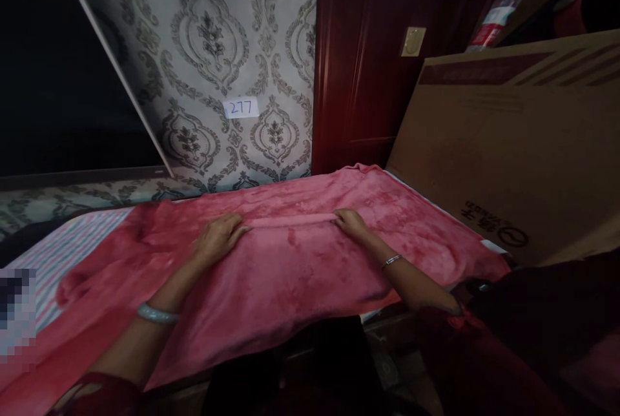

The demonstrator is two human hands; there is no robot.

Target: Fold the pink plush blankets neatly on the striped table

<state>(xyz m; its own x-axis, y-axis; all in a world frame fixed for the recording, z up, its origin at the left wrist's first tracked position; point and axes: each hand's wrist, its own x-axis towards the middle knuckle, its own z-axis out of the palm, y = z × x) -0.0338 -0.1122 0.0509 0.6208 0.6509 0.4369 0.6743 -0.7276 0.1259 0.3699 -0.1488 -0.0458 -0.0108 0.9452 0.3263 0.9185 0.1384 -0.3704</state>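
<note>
A pink-red plush blanket lies spread over a surface in front of me and hangs over the near edge. Its left part is rumpled, and a raised ridge of cloth runs across its middle. At the left end of that ridge, my left hand is closed on the blanket, thumb towards the right. My right hand pinches the ridge's other end, so the cloth between the two hands is drawn fairly straight. Fingertips of both hands are partly hidden in the cloth.
Striped cloth shows beneath the blanket at left. A dark screen stands at left, before patterned wallpaper bearing a "277" label. At right are a large cardboard box, a plastic bottle and a dark red panel.
</note>
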